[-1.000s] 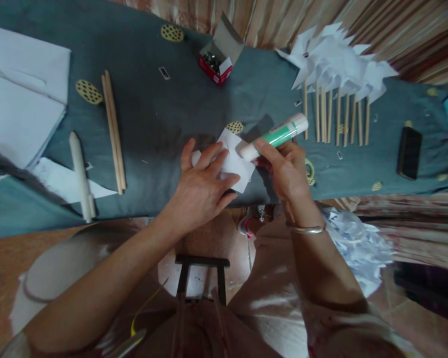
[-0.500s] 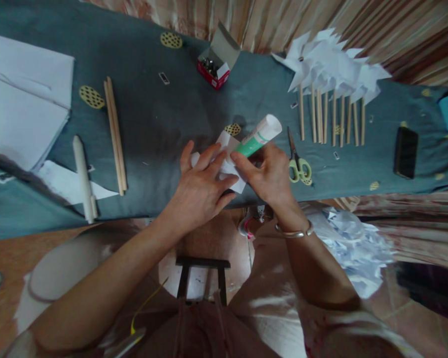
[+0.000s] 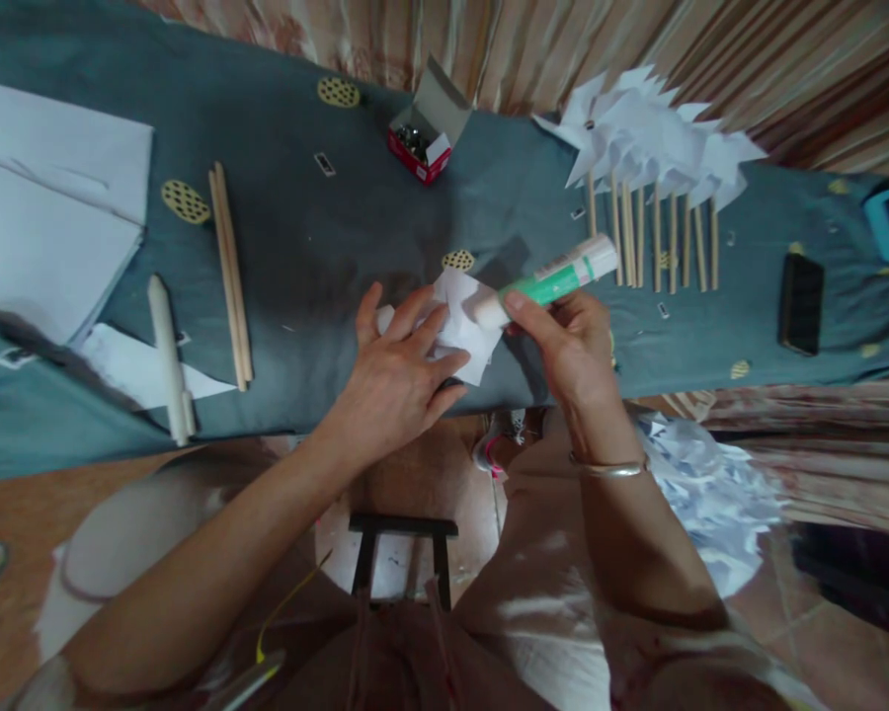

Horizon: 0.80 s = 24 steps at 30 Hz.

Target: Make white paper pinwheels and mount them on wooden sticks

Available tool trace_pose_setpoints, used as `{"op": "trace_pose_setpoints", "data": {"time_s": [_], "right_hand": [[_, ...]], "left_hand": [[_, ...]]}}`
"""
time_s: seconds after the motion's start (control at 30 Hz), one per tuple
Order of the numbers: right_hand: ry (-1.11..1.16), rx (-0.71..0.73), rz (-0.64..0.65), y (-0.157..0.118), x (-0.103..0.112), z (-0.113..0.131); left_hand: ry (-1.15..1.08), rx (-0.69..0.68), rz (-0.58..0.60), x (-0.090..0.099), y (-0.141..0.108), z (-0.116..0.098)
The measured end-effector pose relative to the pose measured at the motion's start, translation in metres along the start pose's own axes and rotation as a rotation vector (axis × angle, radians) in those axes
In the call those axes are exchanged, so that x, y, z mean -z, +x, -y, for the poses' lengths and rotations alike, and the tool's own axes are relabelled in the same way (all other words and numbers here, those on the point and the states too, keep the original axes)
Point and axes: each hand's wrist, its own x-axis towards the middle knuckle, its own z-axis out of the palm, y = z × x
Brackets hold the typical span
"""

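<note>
My right hand (image 3: 574, 341) grips a green and white glue stick (image 3: 555, 279), tilted, with its pale tip over the right part of a small white paper piece (image 3: 466, 321). Whether the tip touches the paper I cannot tell. My left hand (image 3: 404, 370) lies on the paper's left part with fingers spread, pressing it on the cloth. Under those fingers part of the paper is hidden. Scissors behind my right hand are almost wholly covered.
A red box (image 3: 419, 148) of small metal pieces stands open at the back. Paper pinwheels (image 3: 652, 133) on sticks lie back right, near a phone (image 3: 800, 303). At left are wooden sticks (image 3: 229, 276), a white tool (image 3: 167, 355) and paper sheets (image 3: 51, 247). The cloth's near edge runs below my hands.
My right hand has moved right with the glue stick, which leans lower and now shows its pale tip. More of the paper is uncovered; the scissors are now hidden. My left hand stays put.
</note>
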Motion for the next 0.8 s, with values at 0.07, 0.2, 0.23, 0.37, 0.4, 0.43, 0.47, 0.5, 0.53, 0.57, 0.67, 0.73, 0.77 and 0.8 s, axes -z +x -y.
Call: {"op": "trace_pose_setpoints", "data": {"time_s": [0.07, 0.2, 0.23, 0.37, 0.4, 0.43, 0.47, 0.5, 0.53, 0.57, 0.67, 0.73, 0.77, 0.8], "right_hand": [[0.102, -0.033, -0.032, 0.003, 0.004, -0.001], [0.292, -0.082, -0.043, 0.007, 0.010, 0.001], [0.329, -0.094, -0.036, 0.007, 0.011, 0.001], [0.431, -0.154, -0.004, 0.009, 0.016, 0.001], [0.449, -0.165, 0.000, 0.010, 0.016, 0.000], [0.464, -0.171, 0.001, 0.010, 0.016, -0.001], [0.479, -0.175, -0.003, 0.009, 0.016, -0.001], [0.494, -0.178, -0.010, 0.009, 0.015, -0.001], [0.507, -0.183, -0.019, 0.008, 0.013, -0.001], [0.518, -0.191, -0.027, 0.008, 0.011, 0.000], [0.524, -0.228, -0.034, 0.004, 0.003, 0.005], [0.512, -0.261, -0.015, 0.002, -0.002, 0.009], [0.508, -0.277, -0.001, 0.001, -0.005, 0.010], [0.509, -0.292, 0.016, 0.000, -0.007, 0.012]], "left_hand": [[0.027, -0.005, 0.013, 0.000, 0.000, 0.000], [0.071, -0.025, 0.005, 0.004, 0.000, -0.001], [0.069, -0.026, -0.010, 0.007, 0.000, 0.000], [0.086, 0.015, -0.113, 0.023, -0.002, 0.010], [0.084, 0.034, -0.136, 0.026, -0.003, 0.014], [0.076, 0.055, -0.138, 0.030, -0.004, 0.018], [0.069, 0.082, -0.131, 0.033, -0.005, 0.023], [0.067, 0.110, -0.113, 0.035, -0.006, 0.027], [0.068, 0.134, -0.096, 0.037, -0.007, 0.030], [0.071, 0.152, -0.080, 0.038, -0.008, 0.033], [0.085, 0.181, -0.049, 0.040, -0.008, 0.036], [0.085, 0.189, -0.049, 0.041, -0.007, 0.037], [0.080, 0.194, -0.057, 0.041, -0.007, 0.037], [0.068, 0.201, -0.077, 0.042, -0.007, 0.037]]}}
